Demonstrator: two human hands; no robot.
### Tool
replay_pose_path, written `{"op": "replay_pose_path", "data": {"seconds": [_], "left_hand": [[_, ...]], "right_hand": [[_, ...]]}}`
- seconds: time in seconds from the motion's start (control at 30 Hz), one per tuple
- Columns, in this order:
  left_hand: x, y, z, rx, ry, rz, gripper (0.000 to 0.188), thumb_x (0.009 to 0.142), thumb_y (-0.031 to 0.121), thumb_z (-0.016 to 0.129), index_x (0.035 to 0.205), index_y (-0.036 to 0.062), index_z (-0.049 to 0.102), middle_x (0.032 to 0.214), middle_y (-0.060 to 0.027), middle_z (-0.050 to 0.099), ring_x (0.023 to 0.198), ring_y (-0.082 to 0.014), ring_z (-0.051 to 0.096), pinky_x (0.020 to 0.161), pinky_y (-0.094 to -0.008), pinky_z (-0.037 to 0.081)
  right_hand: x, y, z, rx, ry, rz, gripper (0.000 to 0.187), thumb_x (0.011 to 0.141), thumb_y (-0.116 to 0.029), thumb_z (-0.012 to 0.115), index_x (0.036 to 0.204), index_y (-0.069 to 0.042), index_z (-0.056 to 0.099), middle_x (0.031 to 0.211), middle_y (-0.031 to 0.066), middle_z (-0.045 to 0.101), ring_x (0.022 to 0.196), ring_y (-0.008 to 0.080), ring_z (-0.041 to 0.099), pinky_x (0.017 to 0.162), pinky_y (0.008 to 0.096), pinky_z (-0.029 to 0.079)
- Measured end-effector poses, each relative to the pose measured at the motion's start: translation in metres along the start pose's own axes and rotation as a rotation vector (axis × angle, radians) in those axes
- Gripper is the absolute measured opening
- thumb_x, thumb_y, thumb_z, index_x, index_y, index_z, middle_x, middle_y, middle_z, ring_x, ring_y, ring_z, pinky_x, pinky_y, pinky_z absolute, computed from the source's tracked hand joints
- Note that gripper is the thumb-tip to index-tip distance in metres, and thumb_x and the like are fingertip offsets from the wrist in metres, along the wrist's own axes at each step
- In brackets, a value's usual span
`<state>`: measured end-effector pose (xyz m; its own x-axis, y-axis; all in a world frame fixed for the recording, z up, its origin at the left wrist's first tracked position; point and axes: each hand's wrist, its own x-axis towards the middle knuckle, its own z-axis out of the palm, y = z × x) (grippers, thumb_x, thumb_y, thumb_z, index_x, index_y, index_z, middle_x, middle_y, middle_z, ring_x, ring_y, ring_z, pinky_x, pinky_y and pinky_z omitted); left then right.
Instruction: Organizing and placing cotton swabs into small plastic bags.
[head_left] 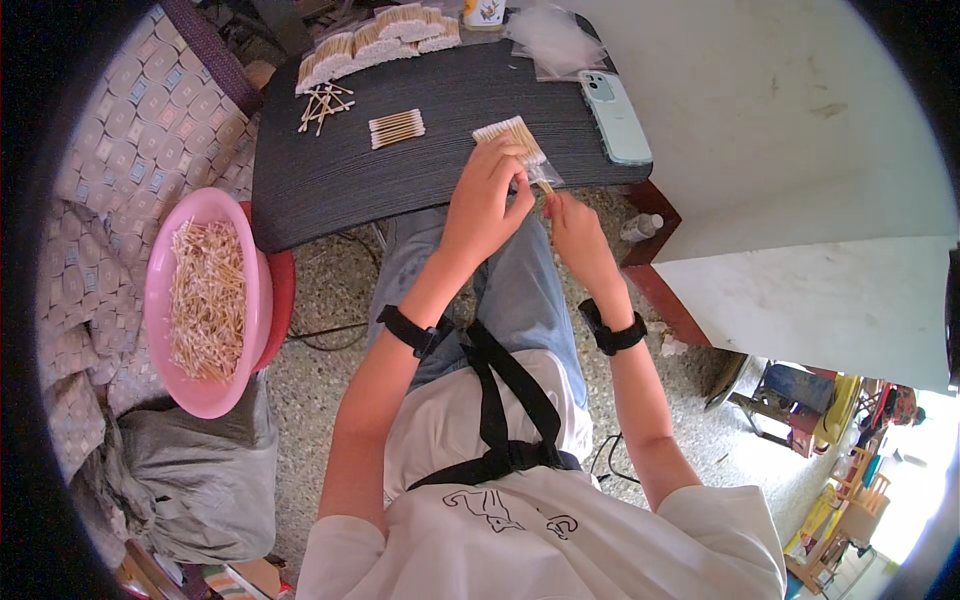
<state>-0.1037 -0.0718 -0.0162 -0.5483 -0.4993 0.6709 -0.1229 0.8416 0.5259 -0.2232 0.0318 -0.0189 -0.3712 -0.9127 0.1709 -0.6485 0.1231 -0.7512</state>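
Observation:
A small clear plastic bag [535, 158] filled with a row of cotton swabs lies near the front edge of the dark table. Curled over its near part, my left hand [487, 200] steadies it with bent fingers. At the bag's near end, my right hand [582, 235] pinches cotton swabs [545, 187] that reach up to the plastic; how many it grips is hidden. Left of my hands sits a neat row of loose cotton swabs [397, 129]. A crisscrossed heap of cotton swabs [322, 106] lies farther left.
Filled bags of swabs [375, 42] are stacked at the table's [330, 190] far edge. Flat clear bags [556, 45] and a pale green phone [614, 118] lie at the right. A pink basin [165, 345] full of swabs stands left, and a bottle [642, 227] stands on the floor.

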Motion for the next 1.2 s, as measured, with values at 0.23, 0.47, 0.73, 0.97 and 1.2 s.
{"op": "replay_pose_path", "data": {"seconds": [0.23, 0.47, 0.73, 0.97, 1.2], "left_hand": [[0.002, -0.003, 0.001, 0.134, -0.168, 0.09, 0.023, 0.084, 0.019, 0.059, 0.086, 0.0027, 0.042, 0.12, -0.0189, 0.053, 0.118, -0.0367, 0.046, 0.098, -0.0448, 0.037], [0.005, -0.001, 0.004, 0.161, -0.12, 0.01, 0.035, 0.083, 0.021, 0.061, 0.11, 0.0025, 0.053, 0.117, -0.0161, 0.056, 0.11, -0.033, 0.052, 0.093, -0.0415, 0.042], [0.01, 0.0, 0.018, 0.229, -0.046, -0.009, 0.022, 0.088, 0.016, 0.053, 0.106, 0.0051, 0.062, 0.105, -0.0125, 0.063, 0.1, -0.0322, 0.057, 0.088, -0.041, 0.044], [0.005, 0.0, 0.015, 0.19, -0.125, -0.097, 0.025, 0.092, 0.018, 0.049, 0.111, 0.0082, 0.062, 0.11, -0.0107, 0.063, 0.107, -0.0253, 0.057, 0.096, -0.0396, 0.037], [0.003, -0.002, 0.013, 0.174, -0.123, -0.051, 0.025, 0.092, 0.019, 0.05, 0.112, 0.0081, 0.062, 0.117, -0.0105, 0.06, 0.11, -0.0246, 0.055, 0.098, -0.0401, 0.036]], "right_hand": [[0.003, 0.003, 0.0, 0.044, -0.037, 0.099, 0.031, 0.096, -0.02, 0.04, 0.086, 0.004, 0.055, 0.077, 0.0251, 0.058, 0.072, 0.0431, 0.056, 0.062, 0.0434, 0.043], [0.001, 0.004, -0.007, 0.076, -0.001, 0.044, 0.03, 0.096, -0.021, 0.04, 0.087, 0.004, 0.054, 0.077, 0.0251, 0.057, 0.075, 0.042, 0.056, 0.064, 0.0447, 0.043], [0.004, 0.009, 0.0, 0.014, 0.064, -0.059, 0.024, 0.094, -0.017, 0.042, 0.085, 0.002, 0.053, 0.078, 0.0266, 0.058, 0.075, 0.0442, 0.057, 0.063, 0.0491, 0.044], [0.012, 0.012, 0.022, 0.02, 0.107, -0.021, 0.017, 0.09, -0.014, 0.046, 0.089, 0.003, 0.05, 0.072, 0.0257, 0.059, 0.069, 0.044, 0.058, 0.059, 0.051, 0.044], [0.018, 0.005, 0.022, -0.137, 0.126, -0.06, 0.019, 0.092, -0.014, 0.045, 0.088, 0.004, 0.05, 0.071, 0.0277, 0.06, 0.069, 0.0438, 0.06, 0.058, 0.0522, 0.048]]}}
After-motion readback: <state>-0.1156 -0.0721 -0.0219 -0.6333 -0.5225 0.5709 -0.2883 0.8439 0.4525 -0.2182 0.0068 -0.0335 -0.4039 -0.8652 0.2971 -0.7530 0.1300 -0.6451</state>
